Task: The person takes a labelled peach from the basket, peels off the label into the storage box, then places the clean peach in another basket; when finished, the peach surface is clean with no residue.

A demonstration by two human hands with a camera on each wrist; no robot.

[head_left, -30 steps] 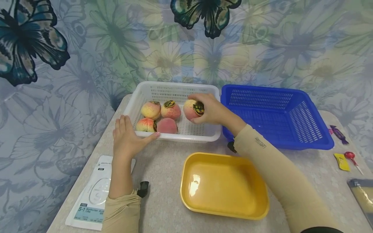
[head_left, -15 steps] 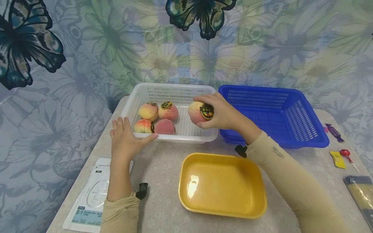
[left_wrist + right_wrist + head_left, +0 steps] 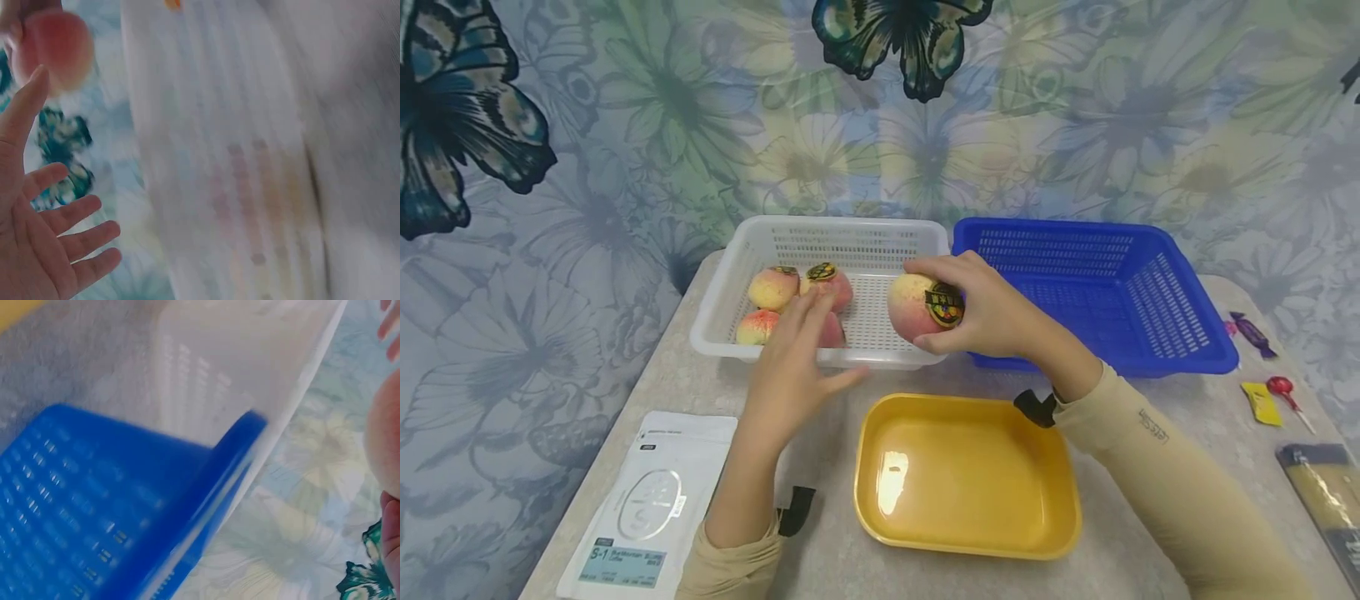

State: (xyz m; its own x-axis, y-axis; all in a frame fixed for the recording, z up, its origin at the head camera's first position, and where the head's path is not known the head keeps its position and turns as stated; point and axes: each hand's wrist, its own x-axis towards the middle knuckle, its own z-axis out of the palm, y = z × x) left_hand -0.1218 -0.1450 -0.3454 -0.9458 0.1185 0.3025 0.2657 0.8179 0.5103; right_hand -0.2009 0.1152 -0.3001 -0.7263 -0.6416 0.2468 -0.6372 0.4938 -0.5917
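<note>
At the centre of the head view, the right hand (image 3: 992, 312) held a round pink-and-yellow peach with a dark sticker (image 3: 921, 307), its fingers curled round the fruit above the front right corner of the white perforated plastic basket (image 3: 850, 233). The left hand (image 3: 793, 371) hovered just left of it, fingers spread and released, holding nothing, in front of the four peaches (image 3: 775, 287) lying in the basket's left half. Below, a yellow plastic tray (image 3: 970, 475) sat on the grey desk (image 3: 820, 425); a blue perforated basket (image 3: 1097, 292) stood to the right.
</note>
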